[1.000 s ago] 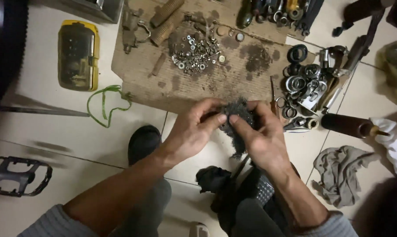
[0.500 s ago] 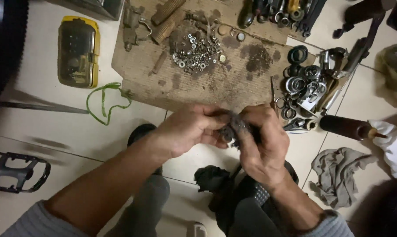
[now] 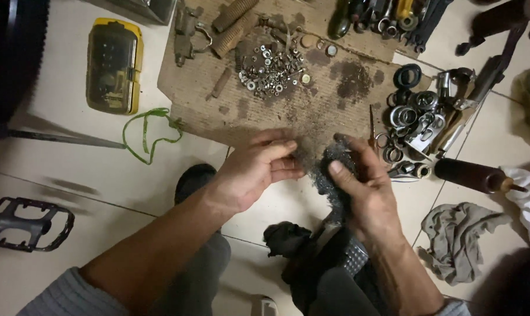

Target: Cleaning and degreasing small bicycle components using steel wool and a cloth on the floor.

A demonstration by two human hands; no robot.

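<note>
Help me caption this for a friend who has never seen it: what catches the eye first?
Two bare hands at the centre: the right hand grips a dark grey steel-wool pad, the left hand open beside it. Behind them, a stained brown cardboard sheet holds a pile of small silver nuts; a yellow plastic case lies left.

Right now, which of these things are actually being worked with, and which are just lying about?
In use:
- right hand gripping a wad of dark steel wool
- left hand beside it

Lying about:
- pile of nuts and washers on the cardboard
- yellow case
- pedal
- grey rag
- green cord
</note>
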